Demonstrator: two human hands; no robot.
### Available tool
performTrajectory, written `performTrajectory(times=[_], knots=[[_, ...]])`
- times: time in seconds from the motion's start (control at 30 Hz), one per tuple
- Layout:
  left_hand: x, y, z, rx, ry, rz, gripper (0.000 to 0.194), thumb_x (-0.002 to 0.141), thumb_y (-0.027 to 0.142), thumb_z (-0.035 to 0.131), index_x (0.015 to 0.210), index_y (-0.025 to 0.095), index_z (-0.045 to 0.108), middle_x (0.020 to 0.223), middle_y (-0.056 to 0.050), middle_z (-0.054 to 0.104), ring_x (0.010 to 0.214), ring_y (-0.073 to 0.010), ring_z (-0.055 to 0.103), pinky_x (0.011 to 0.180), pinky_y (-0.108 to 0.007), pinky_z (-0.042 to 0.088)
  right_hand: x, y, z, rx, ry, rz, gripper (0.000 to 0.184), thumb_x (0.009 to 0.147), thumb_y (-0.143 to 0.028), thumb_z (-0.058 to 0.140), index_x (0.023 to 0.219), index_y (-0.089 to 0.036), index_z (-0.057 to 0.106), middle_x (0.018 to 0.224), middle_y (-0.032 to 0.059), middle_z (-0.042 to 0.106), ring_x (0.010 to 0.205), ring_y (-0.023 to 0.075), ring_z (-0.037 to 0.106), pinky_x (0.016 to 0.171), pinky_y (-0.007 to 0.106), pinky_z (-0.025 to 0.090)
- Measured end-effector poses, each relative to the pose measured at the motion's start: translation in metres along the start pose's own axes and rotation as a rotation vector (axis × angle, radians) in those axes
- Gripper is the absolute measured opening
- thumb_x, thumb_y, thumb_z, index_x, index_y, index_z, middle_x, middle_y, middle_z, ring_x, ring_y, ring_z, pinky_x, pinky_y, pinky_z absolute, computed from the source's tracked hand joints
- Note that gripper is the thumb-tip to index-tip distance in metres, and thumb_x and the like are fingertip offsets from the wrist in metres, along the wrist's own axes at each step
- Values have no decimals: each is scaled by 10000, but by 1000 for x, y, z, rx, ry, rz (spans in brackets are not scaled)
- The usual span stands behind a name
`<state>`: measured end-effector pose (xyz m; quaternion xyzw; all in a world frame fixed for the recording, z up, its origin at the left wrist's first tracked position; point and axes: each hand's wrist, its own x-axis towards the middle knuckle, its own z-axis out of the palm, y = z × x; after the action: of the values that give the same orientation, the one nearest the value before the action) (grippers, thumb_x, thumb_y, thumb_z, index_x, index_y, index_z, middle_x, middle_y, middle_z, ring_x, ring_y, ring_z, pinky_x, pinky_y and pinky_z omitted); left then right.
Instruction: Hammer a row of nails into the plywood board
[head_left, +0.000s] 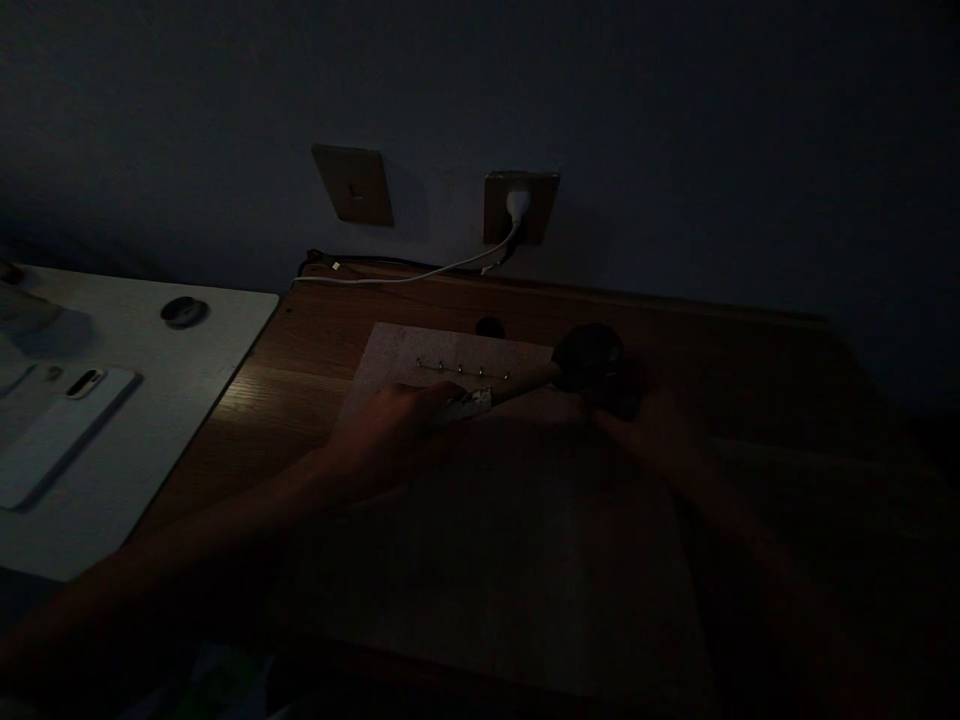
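The light is very dim. My left hand [394, 430] is closed around the lower part of a mallet's [525, 380] wooden handle, near a pale, worn patch. The mallet's black head [589, 355] points right and lies at my right hand [656, 430]. That hand's thumb bends in under the head and its fingers appear curled on it, though shadow hides most of them. Beneath both hands is a flat, pale board [390, 355]. Several small metal nails or pins [460, 369] stand in a row near its far edge.
The board rests on a wooden desk [255, 400] against a wall. A white plug [517, 205] sits in a wall socket, its cable running left along the desk's back edge. On the white table [150, 430] at left are a phone [64, 435] and a small round dark object [182, 311].
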<state>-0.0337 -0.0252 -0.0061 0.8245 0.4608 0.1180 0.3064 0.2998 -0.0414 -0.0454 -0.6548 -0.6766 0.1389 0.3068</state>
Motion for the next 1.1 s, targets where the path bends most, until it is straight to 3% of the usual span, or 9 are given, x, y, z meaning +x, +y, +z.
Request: performTrajectory(times=[0.1, 0.2, 0.3, 0.4, 0.47, 0.73, 0.83, 1.0, 1.1], knots=[[2, -2, 2, 22, 5, 13, 347, 955, 318, 661, 1276, 216, 745, 909, -48, 807, 727, -182, 733, 584, -246, 438, -17, -2, -8, 22, 67, 6, 393, 875, -462, 721, 1201, -246, 692, 1170, 154, 782, 1071, 403, 750, 925, 601, 602], [3, -3, 1, 14, 19, 0, 316, 971, 351, 638, 1227, 206, 754, 856, -36, 793, 689, -172, 720, 574, -240, 433, -34, -14, -9, 49, 127, -27, 233, 962, -427, 672, 1146, -285, 688, 1021, 102, 787, 924, 333, 765, 875, 540, 621], [2, -4, 0, 29, -6, -17, 331, 943, 344, 653, 1225, 208, 759, 874, -43, 800, 694, -177, 724, 573, -235, 439, -49, -34, 0, 67, 28, -247, 134, 1025, -321, 625, 1137, -298, 695, 1002, 56, 769, 886, 264, 756, 819, 449, 641], [-2, -7, 0, 4, -25, -28, 373, 948, 390, 641, 1251, 206, 755, 901, -51, 810, 714, -183, 737, 586, -234, 458, -60, -58, 18, 44, -131, -555, 259, 1046, -148, 548, 1218, -240, 718, 1094, 81, 771, 981, 238, 744, 828, 387, 650], [-8, -8, 2, -42, -13, -38, 401, 964, 431, 611, 1257, 194, 749, 894, -50, 809, 721, -184, 739, 603, -237, 475, -66, -73, 30, -75, -110, -685, 339, 1017, -60, 521, 1218, -210, 748, 1132, 116, 776, 1022, 256, 728, 830, 398, 653], [-22, -11, 9, -174, 45, -73, 430, 963, 488, 597, 1228, 183, 742, 894, -39, 798, 728, -172, 709, 613, -238, 490, -65, -82, 35, -281, -185, -862, 287, 992, -42, 554, 1012, -218, 780, 974, 100, 777, 866, 243, 712, 603, 337, 597], [-20, -12, 7, -160, 38, -77, 414, 971, 471, 596, 1213, 171, 750, 852, -34, 778, 694, -160, 689, 593, -233, 459, -52, -58, 23, -94, -169, -724, 316, 995, -61, 531, 1070, -243, 779, 967, 68, 780, 834, 213, 740, 642, 323, 621], [-19, -14, 6, -167, 33, -52, 415, 976, 474, 589, 1221, 179, 748, 845, -30, 776, 687, -165, 692, 598, -239, 459, -23, -15, -1, 113, 2, -108, 126, 916, -288, 678, 947, -290, 800, 978, 90, 819, 882, 318, 785, 814, 489, 654], [-20, -14, 7, -167, 37, -54, 408, 981, 467, 582, 1234, 191, 744, 908, -37, 798, 742, -177, 725, 631, -244, 483, -13, -4, -5, 166, 44, 86, 98, 838, -298, 707, 882, -297, 794, 990, 114, 825, 944, 372, 783, 875, 536, 636]])
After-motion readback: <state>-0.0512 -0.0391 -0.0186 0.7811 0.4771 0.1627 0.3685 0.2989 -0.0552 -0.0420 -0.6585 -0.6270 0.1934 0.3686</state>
